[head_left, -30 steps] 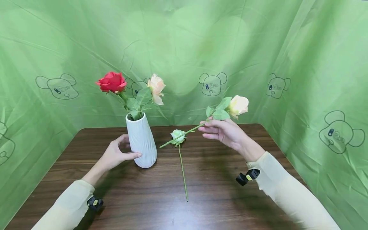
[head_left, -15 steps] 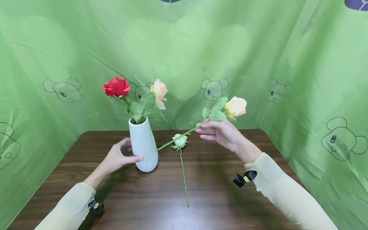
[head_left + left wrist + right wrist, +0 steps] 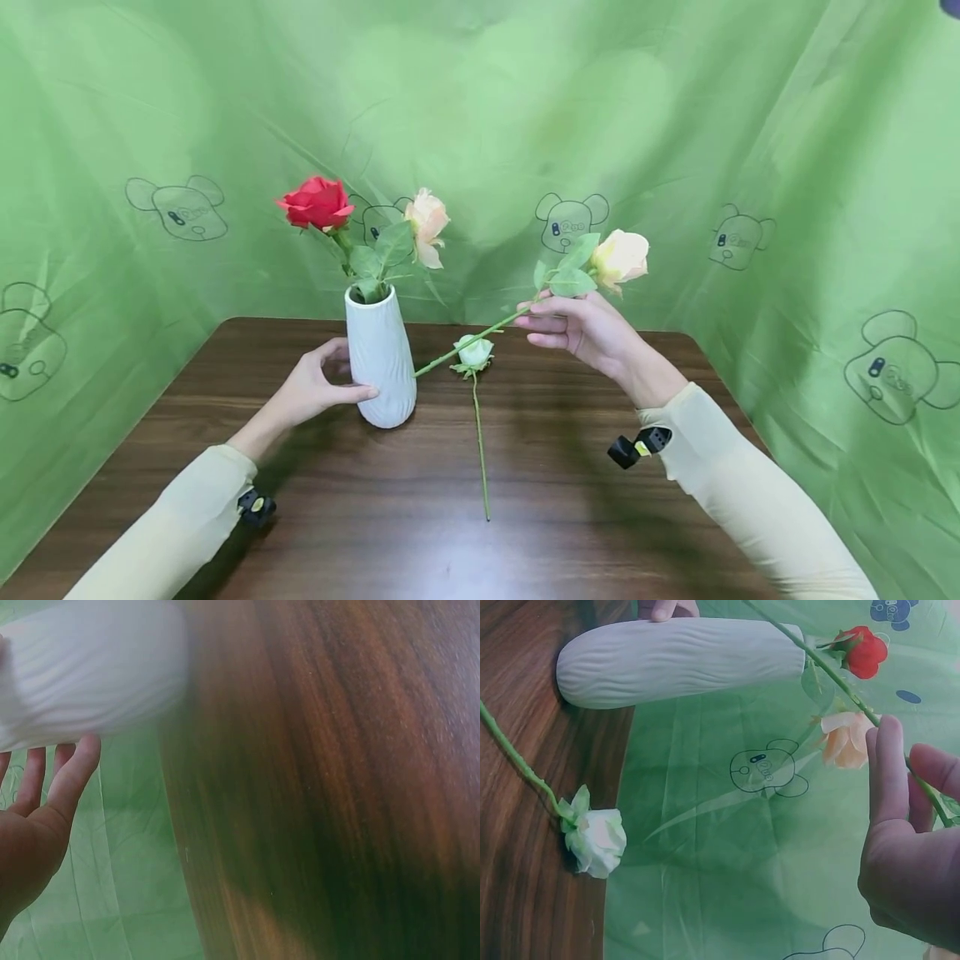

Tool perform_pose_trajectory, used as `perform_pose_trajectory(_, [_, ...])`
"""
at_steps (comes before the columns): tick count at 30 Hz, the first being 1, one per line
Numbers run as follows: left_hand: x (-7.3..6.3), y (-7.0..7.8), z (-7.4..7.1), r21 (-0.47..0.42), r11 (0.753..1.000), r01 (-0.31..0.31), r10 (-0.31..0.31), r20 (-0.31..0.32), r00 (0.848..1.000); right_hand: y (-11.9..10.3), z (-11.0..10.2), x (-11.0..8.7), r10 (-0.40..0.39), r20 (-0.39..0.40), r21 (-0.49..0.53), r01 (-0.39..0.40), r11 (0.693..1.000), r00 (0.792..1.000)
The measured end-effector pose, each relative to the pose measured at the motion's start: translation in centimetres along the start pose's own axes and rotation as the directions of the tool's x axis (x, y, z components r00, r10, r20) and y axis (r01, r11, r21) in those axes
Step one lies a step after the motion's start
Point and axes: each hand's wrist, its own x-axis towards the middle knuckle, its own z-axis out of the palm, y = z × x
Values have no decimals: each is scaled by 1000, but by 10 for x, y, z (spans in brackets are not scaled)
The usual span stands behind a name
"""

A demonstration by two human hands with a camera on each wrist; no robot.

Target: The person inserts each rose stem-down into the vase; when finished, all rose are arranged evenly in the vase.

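Note:
My left hand (image 3: 311, 390) holds the ribbed white vase (image 3: 381, 367) low on its left side, thumb across the front. Upright on the table, the vase bears a red rose (image 3: 317, 203) and a peach rose (image 3: 427, 227). My right hand (image 3: 592, 335) pinches the green stem of a cream rose (image 3: 621, 257) just below its leaves. That stem slants down to the left, its lower end beside the vase in the head view; whether they touch I cannot tell. In the right wrist view, the stem (image 3: 832, 675) crosses in front of the vase mouth.
A pale green-white rose (image 3: 475, 353) lies on the dark wooden table (image 3: 360, 517) between the hands, its stem pointing toward the near edge. Green cloth (image 3: 480, 125) with bear-face drawings hangs behind the table and at both sides.
The cream rose's lower stem end has come nearer the vase as my right hand shifted slightly left relative to it. My left hand keeps its hold. The head view has shifted a little.

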Motion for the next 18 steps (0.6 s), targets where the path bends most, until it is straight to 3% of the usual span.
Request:
perform_pose_trajectory(8, [4,-1,-1,6,1000,-12,12,-16,1000,-3,1,4,-17,31,1,17,1000,999])
perform_pose_trajectory(18, [3,-4,3,12,1000,-19,19,-15,1000,-11,6,1,-13,14,-1,13,1000,1000])
